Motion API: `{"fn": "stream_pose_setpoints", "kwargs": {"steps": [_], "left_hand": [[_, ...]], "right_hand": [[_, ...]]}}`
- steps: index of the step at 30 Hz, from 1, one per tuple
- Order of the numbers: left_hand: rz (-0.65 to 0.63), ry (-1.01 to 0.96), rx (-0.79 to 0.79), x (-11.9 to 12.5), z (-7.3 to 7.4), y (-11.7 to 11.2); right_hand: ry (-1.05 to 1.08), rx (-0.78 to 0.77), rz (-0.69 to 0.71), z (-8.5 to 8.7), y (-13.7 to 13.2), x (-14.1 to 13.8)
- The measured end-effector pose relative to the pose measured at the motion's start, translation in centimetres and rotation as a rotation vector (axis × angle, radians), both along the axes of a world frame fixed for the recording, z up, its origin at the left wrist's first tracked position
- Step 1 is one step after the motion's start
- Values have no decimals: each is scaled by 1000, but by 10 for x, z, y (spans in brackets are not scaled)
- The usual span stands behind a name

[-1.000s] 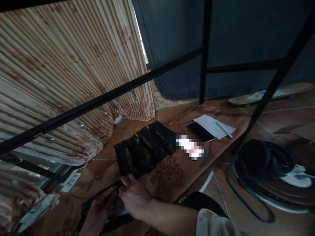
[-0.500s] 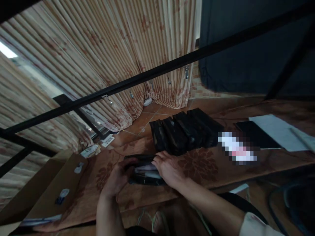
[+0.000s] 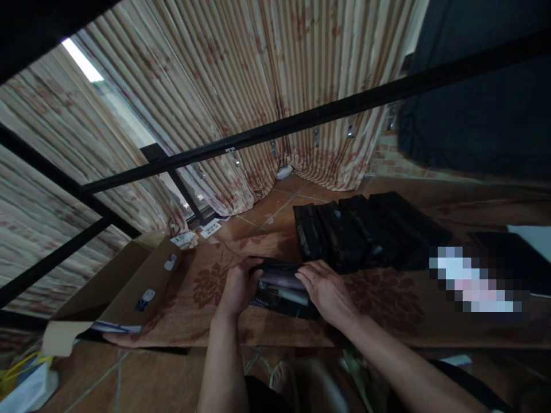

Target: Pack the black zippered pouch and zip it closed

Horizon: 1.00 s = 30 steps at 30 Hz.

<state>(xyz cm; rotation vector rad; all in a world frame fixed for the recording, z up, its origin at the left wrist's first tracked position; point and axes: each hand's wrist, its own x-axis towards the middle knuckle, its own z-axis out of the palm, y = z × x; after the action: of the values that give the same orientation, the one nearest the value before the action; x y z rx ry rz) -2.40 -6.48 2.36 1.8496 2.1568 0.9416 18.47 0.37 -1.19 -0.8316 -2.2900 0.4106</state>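
A flat black packet (image 3: 282,288) with pale strips showing on its top lies on a brown flowered cloth (image 3: 202,292). My left hand (image 3: 239,285) grips its left end and my right hand (image 3: 327,291) presses on its right end. Just beyond the packet, several similar black packets (image 3: 365,232) lean in a row on the same cloth.
A cardboard box (image 3: 120,284) with labels sits at the cloth's left edge. Black metal bars (image 3: 301,123) cross overhead. Striped curtains (image 3: 241,74) hang behind, a dark cloth (image 3: 477,115) at the right. A blurred-out patch (image 3: 473,281) and a dark flat item (image 3: 503,252) lie further right.
The view has swung left, so the row of packets now sits further right. Both hands stay on the black packet, which now lies flat on the cloth before me.
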Motion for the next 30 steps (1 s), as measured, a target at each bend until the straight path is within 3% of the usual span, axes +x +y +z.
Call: {"fn": "stream_pose_setpoints", "kwargs": {"steps": [14, 19, 30], "left_hand": [[33, 82, 20, 7, 1, 2], [-43, 63, 105, 5, -1, 2], [-88, 2, 55, 0, -1, 0]], "right_hand": [[12, 33, -34, -2, 1, 2], [14, 4, -30, -2, 0, 3], [47, 0, 3, -5, 2, 3]]}}
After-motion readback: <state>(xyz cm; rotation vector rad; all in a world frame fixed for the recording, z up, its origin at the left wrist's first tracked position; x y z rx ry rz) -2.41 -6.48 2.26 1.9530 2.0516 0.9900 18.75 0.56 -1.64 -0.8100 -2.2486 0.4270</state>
